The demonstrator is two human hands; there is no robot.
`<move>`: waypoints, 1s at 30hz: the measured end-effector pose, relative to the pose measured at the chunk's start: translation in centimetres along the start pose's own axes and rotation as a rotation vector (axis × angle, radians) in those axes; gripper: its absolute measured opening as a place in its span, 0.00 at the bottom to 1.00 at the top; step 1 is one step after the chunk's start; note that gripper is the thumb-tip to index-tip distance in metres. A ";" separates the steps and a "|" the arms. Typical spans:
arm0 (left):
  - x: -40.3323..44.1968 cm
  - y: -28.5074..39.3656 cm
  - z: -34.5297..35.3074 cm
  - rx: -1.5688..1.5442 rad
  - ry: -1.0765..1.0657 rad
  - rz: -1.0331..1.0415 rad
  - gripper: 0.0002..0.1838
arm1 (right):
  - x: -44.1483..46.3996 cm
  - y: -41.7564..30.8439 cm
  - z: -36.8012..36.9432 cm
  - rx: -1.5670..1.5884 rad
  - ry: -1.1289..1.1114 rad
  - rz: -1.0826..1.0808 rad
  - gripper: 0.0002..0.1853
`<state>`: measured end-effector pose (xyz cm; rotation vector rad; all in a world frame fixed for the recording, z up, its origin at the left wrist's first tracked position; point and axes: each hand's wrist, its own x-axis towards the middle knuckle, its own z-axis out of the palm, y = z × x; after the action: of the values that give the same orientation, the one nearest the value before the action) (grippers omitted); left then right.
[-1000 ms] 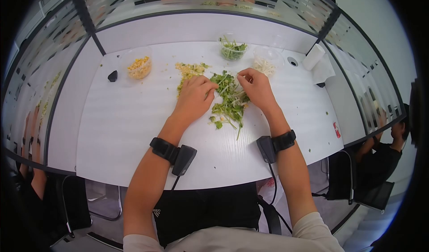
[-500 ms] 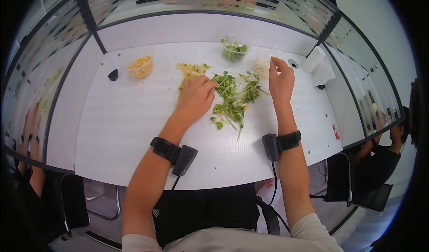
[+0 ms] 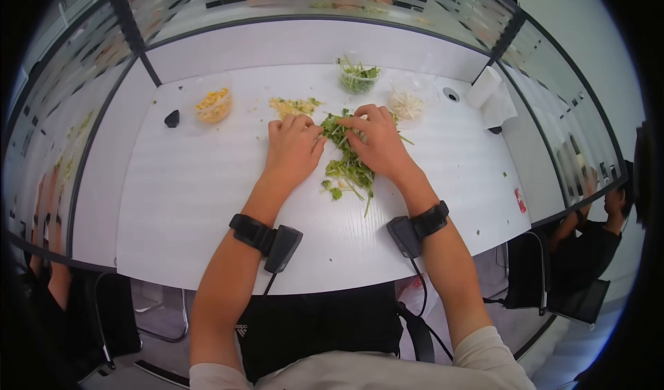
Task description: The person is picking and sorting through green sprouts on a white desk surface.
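Observation:
A loose pile of leafy green stems (image 3: 351, 171) lies mid-table, with pale bits mixed in. My left hand (image 3: 296, 148) rests at the pile's left edge, fingers curled and thumb near the index finger; what they pinch, if anything, is hidden. Over the upper right of the pile, my right hand (image 3: 380, 141) reaches down with thumb and index finger apart, touching the greens. Just beyond my left hand is a small spread of yellow corn bits (image 3: 294, 107). Behind my right hand stands a clear bowl of thin white sprouts (image 3: 407, 104).
A clear bowl of yellow corn (image 3: 213, 106) stands at the left, beside a black object (image 3: 172, 118). At the back is a clear bowl of greens (image 3: 358, 79). A white paper roll (image 3: 483, 88) stands at the right, near a red packet (image 3: 519, 200). Glass-topped partitions enclose the table.
My right hand has moved left and down from the sprout bowl to the green pile. My left hand has shifted slightly left, its fingers staying at the pile's edge.

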<state>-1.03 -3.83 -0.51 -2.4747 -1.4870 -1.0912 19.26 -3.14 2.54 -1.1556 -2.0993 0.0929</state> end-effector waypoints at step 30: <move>0.3 -0.6 -0.2 0.039 0.062 0.019 0.02 | -0.1 0.5 0.7 -0.162 -0.048 -0.021 0.12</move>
<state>-1.53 -3.39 -0.33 -2.4011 -1.4511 -1.1135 19.26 -2.74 1.77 -1.2368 -2.1932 -0.0608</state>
